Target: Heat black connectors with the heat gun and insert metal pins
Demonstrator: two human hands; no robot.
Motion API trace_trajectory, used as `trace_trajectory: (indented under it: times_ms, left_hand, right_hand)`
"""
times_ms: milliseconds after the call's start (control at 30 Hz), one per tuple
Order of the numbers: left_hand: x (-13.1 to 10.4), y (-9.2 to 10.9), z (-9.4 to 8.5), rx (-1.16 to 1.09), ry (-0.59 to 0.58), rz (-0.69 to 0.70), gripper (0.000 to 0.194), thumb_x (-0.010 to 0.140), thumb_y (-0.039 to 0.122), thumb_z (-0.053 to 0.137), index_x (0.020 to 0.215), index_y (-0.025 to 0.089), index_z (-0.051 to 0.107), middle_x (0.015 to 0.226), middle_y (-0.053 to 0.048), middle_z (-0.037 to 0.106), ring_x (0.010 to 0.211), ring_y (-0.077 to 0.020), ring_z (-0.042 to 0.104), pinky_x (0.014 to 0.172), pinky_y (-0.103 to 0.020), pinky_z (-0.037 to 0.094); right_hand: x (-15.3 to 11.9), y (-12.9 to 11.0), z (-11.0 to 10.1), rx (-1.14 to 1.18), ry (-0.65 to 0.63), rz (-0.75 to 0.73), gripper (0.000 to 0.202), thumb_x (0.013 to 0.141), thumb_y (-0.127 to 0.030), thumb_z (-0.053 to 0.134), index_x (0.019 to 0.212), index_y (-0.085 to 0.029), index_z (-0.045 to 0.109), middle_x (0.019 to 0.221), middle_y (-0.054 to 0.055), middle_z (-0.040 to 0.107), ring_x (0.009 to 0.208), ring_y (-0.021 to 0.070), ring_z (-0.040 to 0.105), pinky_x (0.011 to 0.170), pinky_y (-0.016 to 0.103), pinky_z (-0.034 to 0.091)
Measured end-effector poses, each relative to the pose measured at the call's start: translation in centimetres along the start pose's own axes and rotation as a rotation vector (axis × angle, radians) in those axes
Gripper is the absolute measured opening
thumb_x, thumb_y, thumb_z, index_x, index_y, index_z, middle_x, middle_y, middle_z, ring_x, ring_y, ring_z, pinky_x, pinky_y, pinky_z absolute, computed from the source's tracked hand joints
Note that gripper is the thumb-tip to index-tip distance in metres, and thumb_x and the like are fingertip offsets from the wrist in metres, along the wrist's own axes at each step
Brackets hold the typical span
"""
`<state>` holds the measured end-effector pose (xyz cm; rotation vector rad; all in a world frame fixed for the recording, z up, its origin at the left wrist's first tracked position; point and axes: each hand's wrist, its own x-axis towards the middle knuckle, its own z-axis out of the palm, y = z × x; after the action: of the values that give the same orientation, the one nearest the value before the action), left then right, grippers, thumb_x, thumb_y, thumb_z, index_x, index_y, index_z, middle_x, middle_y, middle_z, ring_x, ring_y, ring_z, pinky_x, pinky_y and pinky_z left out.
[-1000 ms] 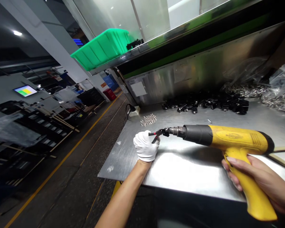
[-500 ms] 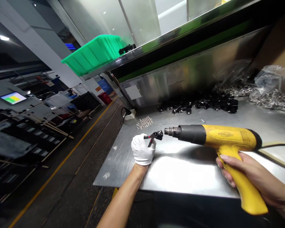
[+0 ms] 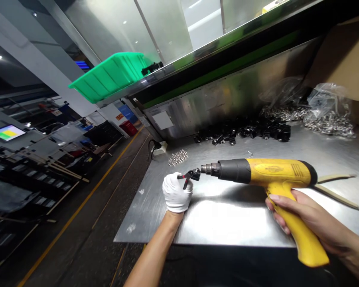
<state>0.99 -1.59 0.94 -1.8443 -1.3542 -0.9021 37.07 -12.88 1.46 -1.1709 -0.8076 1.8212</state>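
Observation:
My left hand [image 3: 177, 195], in a white glove, is closed around the arms of a small black-and-red pliers-like tool [image 3: 186, 175]. At the tool's far end sits a black piece with a shiny metal bit [image 3: 195, 173]; where they join is too small to make out. My bare right hand [image 3: 290, 207] grips a yellow heat gun [image 3: 275, 172] by its handle, thumb along the side. The gun lies level above the table, its stepped metal nozzle [image 3: 209, 170] pointing left, very close to the black piece. Whether they touch I cannot tell.
Small metal pieces [image 3: 178, 158] stand in rows on the steel table [image 3: 149, 211]. Behind lie many black parts [image 3: 251, 130] and plastic bags of metal parts [image 3: 329, 115]. A green bin [image 3: 110, 77] rests on the shelf above. The gun's cord [image 3: 338, 195] trails right.
The whole view has shifted slightly, so both hands and the heat gun appear a little further left. The grips and the nozzle's closeness to the black piece look the same.

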Motion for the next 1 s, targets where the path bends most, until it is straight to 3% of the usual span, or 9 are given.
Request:
trace_trajectory:
  times_ms: [567,733,800,867,933,1000]
  left_hand:
    - [-0.2,-0.1,0.1,-0.086,-0.037,-0.056,0.032,0.086,0.039,0.058,0.105,0.013,0.061,0.092,-0.013,0.059,0.087,-0.0282,0.058,0.079,-0.042,0.045]
    - [0.3,0.6,0.0,-0.148,-0.034,-0.107,0.03,0.087,0.04,0.056,0.1,0.014,0.062,0.089,-0.013,0.061,0.085,-0.0281,0.06,0.077,-0.042,0.048]
    - [0.9,1.0,-1.3,-0.188,-0.033,-0.129,0.027,0.088,0.04,0.055,0.097,0.016,0.063,0.087,-0.012,0.063,0.083,-0.0267,0.062,0.076,-0.041,0.051]
    - [1.4,1.7,-3.8,-0.229,-0.026,-0.159,0.026,0.091,0.04,0.054,0.097,0.017,0.063,0.088,-0.011,0.065,0.083,-0.0244,0.064,0.076,-0.038,0.053]
    - [1.3,2.5,-7.7,-0.281,-0.03,-0.222,0.023,0.095,0.037,0.051,0.102,0.019,0.062,0.091,-0.01,0.067,0.082,-0.0212,0.066,0.075,-0.034,0.056]
    - [0.2,3.6,-12.2,-0.433,-0.111,-0.363,0.019,0.097,0.035,0.05,0.101,0.023,0.064,0.087,-0.007,0.067,0.077,-0.0195,0.066,0.071,-0.032,0.057]
  right_hand:
    - [-0.1,-0.2,0.1,-0.001,0.013,0.007,0.034,0.091,-0.053,0.066,0.093,-0.019,0.063,0.068,0.001,0.064,0.057,0.014,0.057,0.052,0.026,0.048]
    - [0.5,1.5,-1.3,0.037,0.005,0.023,0.035,0.089,-0.054,0.067,0.094,-0.019,0.065,0.068,0.001,0.062,0.059,0.0147,0.056,0.054,0.028,0.05]
    - [1.5,2.1,-2.2,0.061,0.026,0.066,0.038,0.085,-0.056,0.071,0.094,-0.019,0.066,0.068,0.002,0.063,0.059,0.0162,0.057,0.053,0.029,0.051]
    - [2.8,1.8,-1.9,0.048,0.019,0.125,0.042,0.081,-0.057,0.075,0.091,-0.017,0.066,0.067,0.003,0.064,0.058,0.017,0.059,0.052,0.03,0.051]
    - [3.9,0.9,0.5,0.002,0.012,0.136,0.042,0.081,-0.057,0.075,0.089,-0.017,0.065,0.067,0.003,0.065,0.056,0.0154,0.06,0.052,0.028,0.051]
    - [4.7,0.0,5.1,-0.072,-0.018,0.059,0.038,0.085,-0.054,0.071,0.086,-0.018,0.062,0.067,0.002,0.064,0.053,0.0124,0.059,0.05,0.024,0.049]
